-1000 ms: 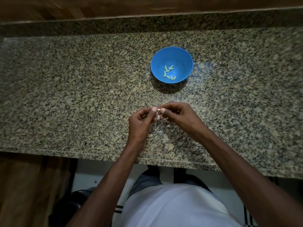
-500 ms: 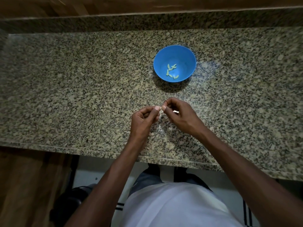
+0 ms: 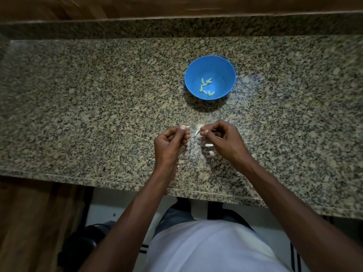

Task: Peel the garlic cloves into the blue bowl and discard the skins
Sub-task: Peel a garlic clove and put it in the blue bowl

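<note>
Head view: I see the granite counter [image 3: 98, 107] running across the frame, with the blue bowl [image 3: 210, 77] standing at about 12 o'clock from the hands, well apart from them. Several peeled garlic cloves [image 3: 206, 86] lie in a loose cluster on its floor; I cannot count them surely.

My left hand [image 3: 170, 142] sits at 9 o'clock of the work spot, fingers curled in, thumb and forefinger pinching a small pale clove [image 3: 186, 127] that pokes out at the fingertips. My right hand [image 3: 224, 140] is at 3 o'clock, also curled, its thumb and forefinger pinching a thin strip of skin [image 3: 198, 132] that hangs down toward the counter. The 2 hands are near each other but not touching.

Between and just below them I make out pale scraps on the granite [image 3: 209, 145], at about 6 o'clock of the right fingertips; whether these are skins or cloves I cannot tell.
</note>
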The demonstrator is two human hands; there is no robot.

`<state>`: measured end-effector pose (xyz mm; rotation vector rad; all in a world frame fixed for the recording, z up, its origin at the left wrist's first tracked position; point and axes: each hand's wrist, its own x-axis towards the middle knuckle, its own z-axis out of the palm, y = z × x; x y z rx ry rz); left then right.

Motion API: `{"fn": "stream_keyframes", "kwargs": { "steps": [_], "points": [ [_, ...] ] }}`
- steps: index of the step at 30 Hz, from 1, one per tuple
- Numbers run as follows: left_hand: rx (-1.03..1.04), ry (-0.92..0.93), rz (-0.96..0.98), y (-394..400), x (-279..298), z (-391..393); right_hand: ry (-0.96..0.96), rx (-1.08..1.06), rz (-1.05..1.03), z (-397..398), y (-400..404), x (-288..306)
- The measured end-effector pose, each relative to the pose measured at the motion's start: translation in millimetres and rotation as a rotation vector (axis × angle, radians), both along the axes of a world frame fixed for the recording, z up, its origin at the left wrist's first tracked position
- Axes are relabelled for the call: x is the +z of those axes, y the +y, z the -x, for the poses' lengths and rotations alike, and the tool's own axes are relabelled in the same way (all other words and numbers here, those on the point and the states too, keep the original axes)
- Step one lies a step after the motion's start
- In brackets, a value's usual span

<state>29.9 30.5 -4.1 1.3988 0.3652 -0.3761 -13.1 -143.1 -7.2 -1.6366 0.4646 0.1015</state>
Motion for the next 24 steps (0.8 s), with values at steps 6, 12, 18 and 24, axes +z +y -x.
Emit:
{"fn": "stream_keyframes", "kwargs": {
  "steps": [6,12,18,24],
  "points": [
    [-0.052,0.014,-0.017,2.7,-6.3,0.0,0.053,0.027,0.283,15.1,-28.5,-7.3],
    [-0.183,0.025,-0.121,-4.3,-12.7,-0.5,-0.014,0.088,0.492,17.5,-40.0,-20.3],
    [-0.387,-0.079,-0.199,-25.7,-10.0,-4.9,0.022,0.13,0.158,8.0,-39.7,-3.2],
    [-0.421,-0.119,-0.221,-46.6,-9.6,-13.9,0.019,0.05,0.078,2.6,-44.1,-0.9]
  ]
}}
